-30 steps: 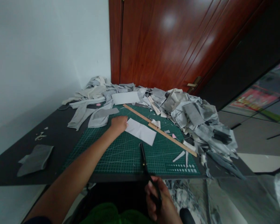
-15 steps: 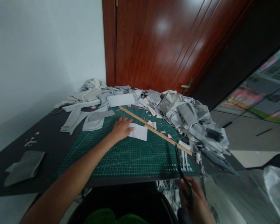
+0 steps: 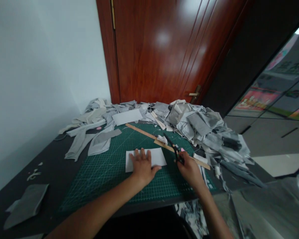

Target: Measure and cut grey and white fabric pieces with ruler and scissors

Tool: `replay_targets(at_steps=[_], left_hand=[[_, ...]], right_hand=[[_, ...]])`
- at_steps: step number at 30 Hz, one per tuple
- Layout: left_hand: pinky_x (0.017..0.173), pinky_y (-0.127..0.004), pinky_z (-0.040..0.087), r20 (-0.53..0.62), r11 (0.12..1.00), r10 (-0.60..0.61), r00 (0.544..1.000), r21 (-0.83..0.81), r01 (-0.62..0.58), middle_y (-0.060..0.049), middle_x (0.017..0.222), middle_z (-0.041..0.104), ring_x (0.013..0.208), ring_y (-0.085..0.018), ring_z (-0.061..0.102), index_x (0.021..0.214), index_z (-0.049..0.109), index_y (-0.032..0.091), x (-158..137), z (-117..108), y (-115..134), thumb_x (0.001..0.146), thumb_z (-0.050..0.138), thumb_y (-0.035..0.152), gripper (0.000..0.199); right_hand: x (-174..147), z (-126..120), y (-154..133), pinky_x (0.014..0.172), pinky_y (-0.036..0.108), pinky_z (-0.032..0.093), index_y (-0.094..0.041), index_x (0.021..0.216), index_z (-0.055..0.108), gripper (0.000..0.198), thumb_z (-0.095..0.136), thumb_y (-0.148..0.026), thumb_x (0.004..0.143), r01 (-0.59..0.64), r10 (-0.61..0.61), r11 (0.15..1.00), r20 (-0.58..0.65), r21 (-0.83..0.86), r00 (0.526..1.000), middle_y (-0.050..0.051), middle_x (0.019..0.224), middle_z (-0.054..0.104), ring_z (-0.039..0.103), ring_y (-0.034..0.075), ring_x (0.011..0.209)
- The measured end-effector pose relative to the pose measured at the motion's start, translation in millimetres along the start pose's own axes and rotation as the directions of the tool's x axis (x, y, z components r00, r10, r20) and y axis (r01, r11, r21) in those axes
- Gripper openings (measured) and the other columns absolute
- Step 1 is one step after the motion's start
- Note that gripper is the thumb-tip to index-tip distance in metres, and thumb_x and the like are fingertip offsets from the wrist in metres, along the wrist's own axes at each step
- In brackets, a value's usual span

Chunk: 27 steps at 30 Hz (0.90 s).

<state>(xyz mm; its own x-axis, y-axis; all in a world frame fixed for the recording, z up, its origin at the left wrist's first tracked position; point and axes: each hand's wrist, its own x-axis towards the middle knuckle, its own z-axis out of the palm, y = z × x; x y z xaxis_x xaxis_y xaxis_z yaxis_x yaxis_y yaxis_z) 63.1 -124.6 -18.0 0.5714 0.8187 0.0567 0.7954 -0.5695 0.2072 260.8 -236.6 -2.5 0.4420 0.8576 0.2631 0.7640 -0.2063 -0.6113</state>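
My left hand lies flat with spread fingers on a white rectangular piece, pressing it to the green cutting mat; whether it is cloth or paper I cannot tell. My right hand is closed round the handles of black scissors, whose blades point away and to the left. Under the scissors a long wooden ruler crosses the mat at a slant. A small white scrap rests against the ruler near the blade tips.
A big heap of grey and white fabric scraps fills the back and right of the dark table. Another white rectangle lies at the back. A folded grey cloth lies at left. Behind stands a wooden door.
My right hand has brought the scissors up from the table's front edge to over the ruler. My left hand and the white piece have shifted nearer to me, the hand now flatter on it.
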Motion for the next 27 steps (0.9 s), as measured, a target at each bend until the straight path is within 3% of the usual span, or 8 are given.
replay_targets(at_steps=[3, 6, 9, 14, 18, 27], left_hand=[[0.119, -0.071, -0.001, -0.038, 0.965, 0.255, 0.966, -0.049, -0.257, -0.019, 0.166, 0.022, 0.153, -0.049, 0.003, 0.156, 0.038, 0.019, -3, 1, 1, 0.085, 0.045, 0.082, 0.096], [0.122, -0.068, -0.001, 0.006, 0.891, 0.445, 0.895, -0.105, -0.442, -0.016, 0.168, 0.02, 0.154, -0.045, 0.004, 0.156, 0.039, 0.022, -2, 3, -3, 0.085, 0.042, 0.084, 0.095], [0.118, -0.074, -0.001, 0.058, 0.901, 0.421, 0.905, -0.144, -0.41, -0.015, 0.167, 0.023, 0.153, -0.049, 0.004, 0.156, 0.038, 0.027, -4, 6, -5, 0.08, 0.043, 0.089, 0.099], [0.117, -0.075, 0.001, 0.08, 0.91, 0.407, 0.91, -0.119, -0.396, -0.013, 0.168, 0.021, 0.153, -0.049, 0.005, 0.158, 0.034, 0.03, -8, 4, -3, 0.078, 0.043, 0.092, 0.101], [0.116, -0.076, 0.005, 0.104, 0.902, 0.432, 0.896, -0.055, -0.428, -0.014, 0.167, 0.025, 0.152, -0.05, 0.008, 0.158, 0.033, 0.027, -7, -2, -3, 0.077, 0.041, 0.093, 0.106], [0.115, -0.075, 0.013, 0.103, 0.86, 0.499, 0.861, 0.068, -0.506, -0.015, 0.165, 0.027, 0.151, -0.051, 0.014, 0.16, 0.029, 0.027, -11, -3, -6, 0.073, 0.045, 0.094, 0.11]], right_hand=[[28, 4, 12, 0.071, 0.036, 0.047, -0.016, 0.118, 0.059, 0.03, 0.05, -0.016, 0.089, 0.002, -0.016, 0.964, -0.048, -0.265, 0.999, 0.013, 0.097, 0.075, 0.071, 0.029, 0.083], [42, 5, 32, 0.075, 0.036, 0.049, -0.015, 0.12, 0.063, 0.035, 0.049, -0.012, 0.088, 0.012, -0.041, 0.938, -0.076, -0.347, 0.996, 0.015, 0.104, 0.075, 0.072, 0.028, 0.089], [50, -2, 54, 0.084, 0.036, 0.051, -0.015, 0.114, 0.069, 0.034, 0.048, -0.01, 0.087, 0.067, -0.089, 0.945, -0.054, -0.321, 0.995, 0.015, 0.112, 0.074, 0.071, 0.028, 0.097], [65, -19, 84, 0.094, 0.035, 0.05, -0.014, 0.11, 0.073, 0.037, 0.049, -0.008, 0.083, 0.187, -0.164, 0.949, 0.11, -0.254, 0.98, 0.014, 0.112, 0.074, 0.069, 0.027, 0.105], [72, -29, 98, 0.092, 0.033, 0.05, -0.019, 0.112, 0.074, 0.041, 0.052, -0.007, 0.079, 0.173, -0.131, 0.959, 0.189, -0.225, 0.973, 0.01, 0.109, 0.076, 0.07, 0.025, 0.102], [73, -44, 117, 0.094, 0.034, 0.051, -0.016, 0.109, 0.078, 0.044, 0.054, -0.005, 0.075, 0.154, -0.131, 0.975, 0.143, -0.16, 0.981, 0.013, 0.111, 0.077, 0.071, 0.026, 0.103]])
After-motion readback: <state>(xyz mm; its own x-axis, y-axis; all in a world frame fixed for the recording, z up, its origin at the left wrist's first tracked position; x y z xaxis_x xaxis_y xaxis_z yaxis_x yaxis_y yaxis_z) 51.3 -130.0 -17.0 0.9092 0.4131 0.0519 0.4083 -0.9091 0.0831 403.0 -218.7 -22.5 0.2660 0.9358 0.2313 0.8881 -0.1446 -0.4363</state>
